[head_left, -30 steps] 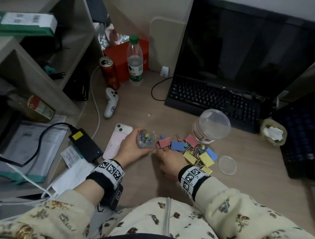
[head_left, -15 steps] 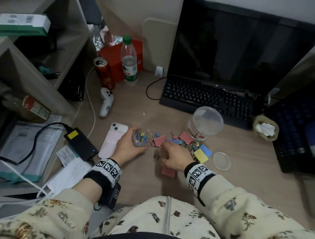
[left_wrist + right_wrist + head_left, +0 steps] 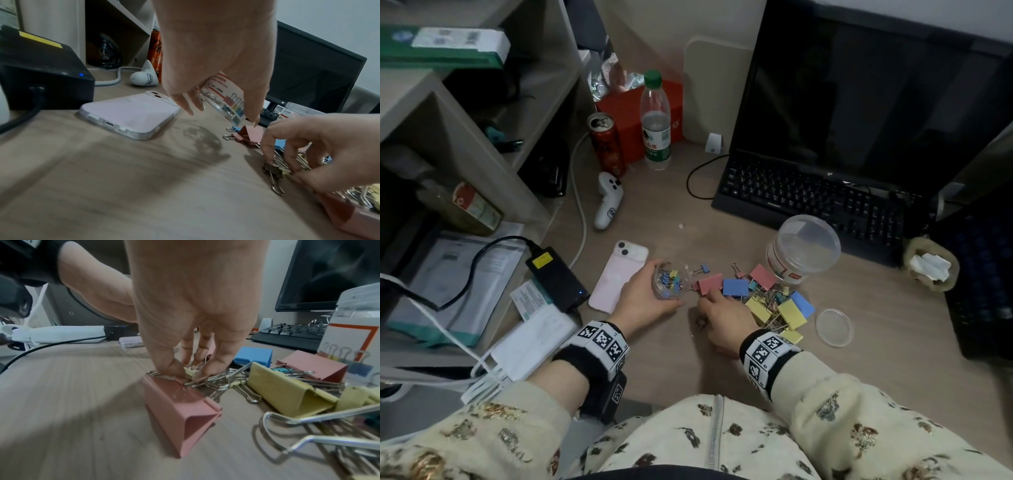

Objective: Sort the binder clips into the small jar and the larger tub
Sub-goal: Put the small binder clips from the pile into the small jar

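My left hand [image 3: 637,298] grips the small clear jar [image 3: 669,279], tilted toward the pile, with several small coloured clips inside; its label shows in the left wrist view [image 3: 224,95]. My right hand [image 3: 722,311] reaches down at the near left edge of the clip pile. Its thumb and fingers pinch a small yellow binder clip [image 3: 190,372] on the desk, which also shows from the left wrist [image 3: 276,170]. Large pink [image 3: 710,283], blue [image 3: 735,287] and yellow clips [image 3: 791,313] lie in the pile. The larger clear tub [image 3: 803,248] stands behind it.
A small clear lid [image 3: 834,327] lies right of the pile. A pink phone [image 3: 619,277] and black power brick [image 3: 556,277] sit left of the jar. A keyboard [image 3: 815,202] and monitor stand behind; a can, bottle and white controller [image 3: 607,205] are at the back left.
The head view has shifted a little. My right hand has stayed at the near edge of the pile and its fingers have closed on a small yellow clip. My left hand keeps holding the jar.
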### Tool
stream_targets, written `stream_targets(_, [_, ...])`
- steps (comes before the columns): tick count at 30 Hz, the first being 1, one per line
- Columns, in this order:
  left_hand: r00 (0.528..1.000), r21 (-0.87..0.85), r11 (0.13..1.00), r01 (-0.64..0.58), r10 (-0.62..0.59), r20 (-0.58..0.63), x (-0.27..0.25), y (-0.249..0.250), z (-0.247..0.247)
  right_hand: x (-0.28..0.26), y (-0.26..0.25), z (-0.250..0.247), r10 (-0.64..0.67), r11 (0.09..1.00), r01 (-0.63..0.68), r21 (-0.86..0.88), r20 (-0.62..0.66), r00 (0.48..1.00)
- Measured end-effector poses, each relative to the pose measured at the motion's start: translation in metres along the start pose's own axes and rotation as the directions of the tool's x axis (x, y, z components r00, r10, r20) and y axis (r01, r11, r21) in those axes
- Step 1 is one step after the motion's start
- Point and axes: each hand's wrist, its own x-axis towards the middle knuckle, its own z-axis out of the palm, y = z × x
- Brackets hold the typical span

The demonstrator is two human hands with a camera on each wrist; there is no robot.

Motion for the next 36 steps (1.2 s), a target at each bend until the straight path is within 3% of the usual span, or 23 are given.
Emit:
stream_targets(6, [1.0,0.001,1.0,-0.008,0.008,0.004,-0.003,0.001,0.0,0.001,0.005,0.006,-0.019,1.0,0.019,-0.013,0.003,1.0])
stream_targets(14, [1.0,0.011,1.0,-0.007,0.007,0.009,-0.005,-0.002,0.001,-0.009,0.02,-0.011,-0.021,0.988,0.034,0.15,-0.086,0.996])
stream_targets(19, [1.0,-0.001,1.0,0.0,0.0,0.008,-0.007,-0.001,0.005,-0.01,0.009,-0.013,-0.167,0.986,0.166,0.019,0.069,0.984])
stream_targets(25, [1.0,0.025,0.999,-0.019,0.019,-0.002,-0.008,-0.002,0.005,-0.009,-0.001,-0.003,-0.12,0.993,0.12,0.003,0.084,0.989])
stream_targets(28, [1.0,0.037,0.999,-0.016,0.016,-0.002,-0.009,-0.002,0.005,-0.009,0.002,-0.003,-0.089,0.994,0.082,0.079,0.085,0.992])
stream_targets(30, [1.0,0.038,0.999,-0.014,0.014,0.0,-0.01,-0.003,0.004,-0.009,0.006,-0.01,-0.023,0.983,0.016,0.183,0.035,0.999])
stream_targets(33, [1.0,0.034,0.999,0.001,-0.002,0.016,-0.01,-0.004,0.006,-0.007,0.014,-0.031,0.128,0.923,-0.066,0.379,-0.14,0.982])
stream_targets(36, [1.0,0.038,0.999,0.005,-0.006,0.029,-0.009,-0.002,0.01,-0.003,0.015,-0.056,0.14,0.884,0.026,0.466,-0.318,0.938])
